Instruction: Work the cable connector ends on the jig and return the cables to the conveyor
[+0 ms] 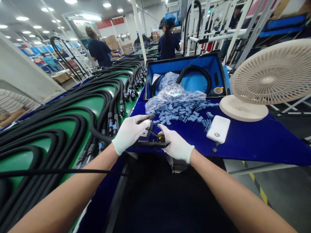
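In a white glove, my left hand point(130, 131) is closed, thumb and fingers pinching a slim black ribbed piece point(152, 116). My right hand point(177, 144), also gloved, curls around a dark part with a small yellow spot point(159, 137); its exact kind is hidden by the fingers. Between the hands sits a small grey block point(145, 133) at the table's front edge, beside a black bar point(152, 144). Just beyond them, many small blue plastic clips point(184, 111) lie in a loose pile, partly under a clear plastic bag point(173, 92).
Thick black hoses point(73, 119) with connector ends cover the green surface at left. Behind the clips stands a blue bin point(194, 81) holding a hose. A fan point(267, 81) and a white device point(218, 129) stand at right. Two co-workers point(99, 50) stand farther back.
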Available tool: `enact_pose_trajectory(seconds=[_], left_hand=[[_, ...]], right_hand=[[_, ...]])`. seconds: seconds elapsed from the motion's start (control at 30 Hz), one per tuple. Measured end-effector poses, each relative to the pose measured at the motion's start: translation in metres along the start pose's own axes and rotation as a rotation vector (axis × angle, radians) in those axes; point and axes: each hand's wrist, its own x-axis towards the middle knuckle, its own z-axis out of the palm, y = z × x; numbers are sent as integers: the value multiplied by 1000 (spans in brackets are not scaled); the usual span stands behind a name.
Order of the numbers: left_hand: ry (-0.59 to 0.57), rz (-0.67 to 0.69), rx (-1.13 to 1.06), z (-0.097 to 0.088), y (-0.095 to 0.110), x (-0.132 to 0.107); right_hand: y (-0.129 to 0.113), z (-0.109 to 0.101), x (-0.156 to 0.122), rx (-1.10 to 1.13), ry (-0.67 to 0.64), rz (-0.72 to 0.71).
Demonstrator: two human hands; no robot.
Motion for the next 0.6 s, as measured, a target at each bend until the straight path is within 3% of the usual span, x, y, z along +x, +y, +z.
enact_pose_trajectory(seconds=[0.3,0.43,0.53,0.6], left_hand=[[38,-28,-31,7,-4,0],[-43,-67,-134,4,-1,3],[-4,-86,-275,8,0,3],[60,-65,-338,11,1,2]], right_hand=[[19,18,17,-241,20,48],[18,-1,10,-242,-65,-30],[21,-23,0,-338,-115,-37],[25,-33,-6,-445,-48,23]])
